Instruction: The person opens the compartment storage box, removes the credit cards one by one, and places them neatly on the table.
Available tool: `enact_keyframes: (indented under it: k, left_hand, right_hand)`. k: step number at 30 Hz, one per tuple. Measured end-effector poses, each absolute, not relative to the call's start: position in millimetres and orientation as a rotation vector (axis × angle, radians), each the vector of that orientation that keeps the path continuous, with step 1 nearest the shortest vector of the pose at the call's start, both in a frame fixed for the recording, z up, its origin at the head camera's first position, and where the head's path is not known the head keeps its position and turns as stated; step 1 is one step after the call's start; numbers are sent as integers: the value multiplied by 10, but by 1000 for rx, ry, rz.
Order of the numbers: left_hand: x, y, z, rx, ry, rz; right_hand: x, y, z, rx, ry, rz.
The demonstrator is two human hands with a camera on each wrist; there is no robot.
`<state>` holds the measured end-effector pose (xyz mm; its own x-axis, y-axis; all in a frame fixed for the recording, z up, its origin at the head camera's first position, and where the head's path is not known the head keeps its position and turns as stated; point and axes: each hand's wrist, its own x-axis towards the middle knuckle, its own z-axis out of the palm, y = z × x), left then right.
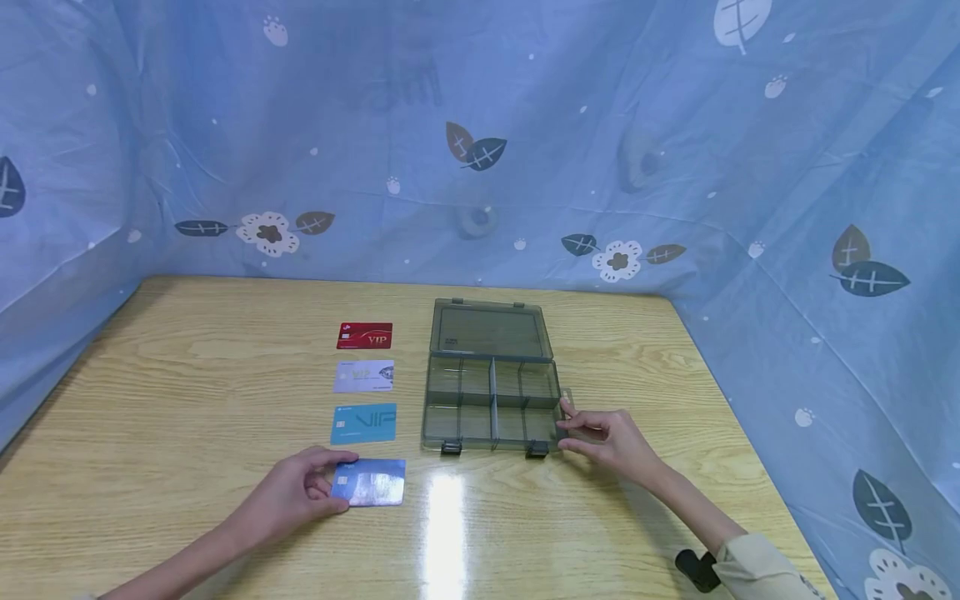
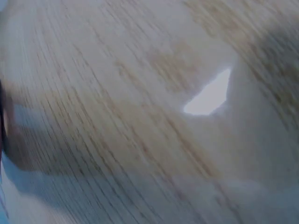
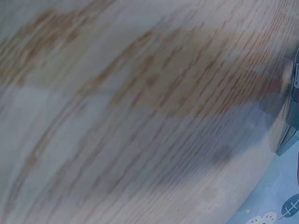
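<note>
In the head view, my left hand (image 1: 288, 492) grips the left end of a dark blue card (image 1: 375, 482) that lies on the table, index finger at its upper corner and thumb at its lower one. Above it, in a column, lie a teal VIP card (image 1: 375, 423), a silver VIP card (image 1: 363, 377) and a red VIP card (image 1: 358, 336). My right hand (image 1: 607, 442) holds the right side of a clear grey plastic organizer box (image 1: 493, 400) near its side handle. Its lid (image 1: 491, 331) lies back, showing divided compartments. Both wrist views show mostly wood, with the box edge (image 3: 293, 112) at the right.
The wooden table (image 1: 225, 375) carries a bright glare streak in front of the box. Blue printed cloth (image 1: 360, 167) hangs behind it and at both sides. A black object (image 1: 697, 571) sits by the right sleeve (image 1: 765, 567).
</note>
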<state>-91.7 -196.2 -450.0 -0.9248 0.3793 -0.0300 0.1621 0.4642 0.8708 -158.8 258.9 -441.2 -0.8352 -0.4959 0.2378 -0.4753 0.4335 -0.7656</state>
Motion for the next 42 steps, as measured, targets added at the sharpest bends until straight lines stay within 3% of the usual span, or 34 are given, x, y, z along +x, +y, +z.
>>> enact_keyframes:
  k: [21, 42]
  left_hand:
    - [-922, -2001, -4625, 852, 2909, 1141]
    - [-998, -2033, -4601, 853, 2845, 1085]
  right_hand:
    - [-1569, 2582, -4424, -892, 2641, -1401]
    - [-1545, 2587, -4402, -830, 2645, -1378]
